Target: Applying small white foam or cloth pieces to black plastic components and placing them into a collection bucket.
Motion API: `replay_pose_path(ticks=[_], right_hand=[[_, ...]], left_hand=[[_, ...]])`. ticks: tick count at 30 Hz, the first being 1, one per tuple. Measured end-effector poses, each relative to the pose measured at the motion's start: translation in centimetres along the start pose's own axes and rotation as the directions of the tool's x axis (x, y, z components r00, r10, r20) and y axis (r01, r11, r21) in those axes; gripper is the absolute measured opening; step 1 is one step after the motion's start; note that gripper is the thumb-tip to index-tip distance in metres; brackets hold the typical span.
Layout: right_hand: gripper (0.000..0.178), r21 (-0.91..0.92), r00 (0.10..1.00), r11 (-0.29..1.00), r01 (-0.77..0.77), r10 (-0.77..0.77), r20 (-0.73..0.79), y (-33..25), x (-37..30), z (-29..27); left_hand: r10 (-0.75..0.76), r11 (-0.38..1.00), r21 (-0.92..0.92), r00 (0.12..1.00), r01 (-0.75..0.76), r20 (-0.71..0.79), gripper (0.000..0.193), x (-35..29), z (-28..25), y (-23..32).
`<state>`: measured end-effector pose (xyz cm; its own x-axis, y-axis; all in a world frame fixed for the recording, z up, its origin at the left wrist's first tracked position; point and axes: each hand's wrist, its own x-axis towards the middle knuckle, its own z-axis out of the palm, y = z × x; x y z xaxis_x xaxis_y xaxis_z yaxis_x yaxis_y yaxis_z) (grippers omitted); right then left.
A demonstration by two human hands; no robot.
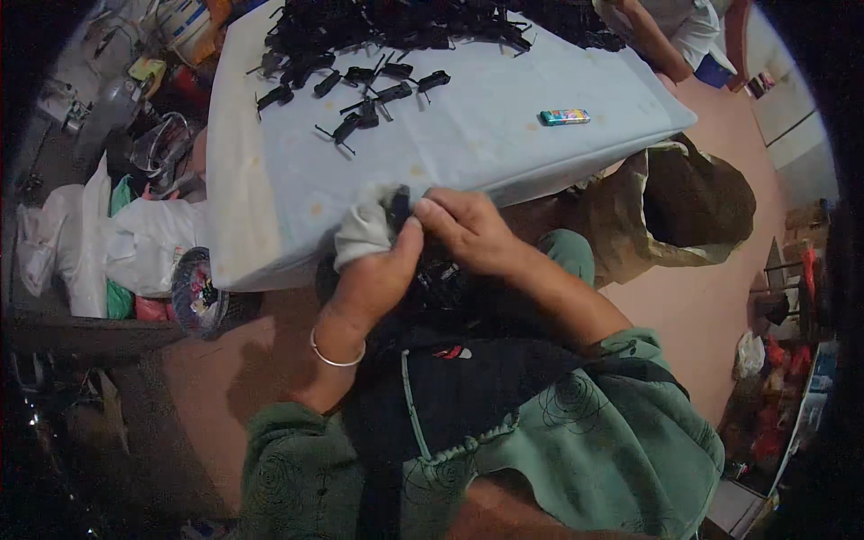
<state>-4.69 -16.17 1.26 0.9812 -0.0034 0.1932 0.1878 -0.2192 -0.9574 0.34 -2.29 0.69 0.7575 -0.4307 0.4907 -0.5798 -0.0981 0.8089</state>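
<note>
Over my lap, just off the table's near edge, my left hand [371, 286] is closed around a small black plastic part [399, 207]. White cloth [362, 236] covers the fingers of that hand; whether it is a glove or a loose rag I cannot tell. From the right, my right hand [468, 230] pinches with thumb and curled fingers at the edge of the same part. Below the hands, more dark pieces [439, 286] lie in my lap, partly hidden by my wrists. Several black parts with thin prongs [360, 117] are spread on the table in front of me.
A pale-covered table [486, 148] carries a large black heap [387, 27] and a small colourful packet [565, 117]. Another person's arm [652, 40] rests at the far right. A big open sack [621, 216] stands at right; plastic bags [153, 243] and a clear basket [196, 292] sit left.
</note>
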Motion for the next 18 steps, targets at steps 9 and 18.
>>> replay_pose_path(ticks=[9, 18], right_hand=[[0.015, -0.281, 0.96, 0.919, 0.277, -0.276, 0.044, 0.7, -0.2, -2.0], [0.016, 0.042, 0.995, 0.999, -0.022, 0.018, 0.095, 0.8, 0.5, -1.2]], left_hand=[[-0.39, 0.867, -0.293, 0.915, 0.403, 0.106, 0.019, 0.5, -1.5, 1.0], [-0.298, 0.919, -0.167, 0.906, 0.358, 0.302, 0.028, 0.5, -1.6, 1.9]])
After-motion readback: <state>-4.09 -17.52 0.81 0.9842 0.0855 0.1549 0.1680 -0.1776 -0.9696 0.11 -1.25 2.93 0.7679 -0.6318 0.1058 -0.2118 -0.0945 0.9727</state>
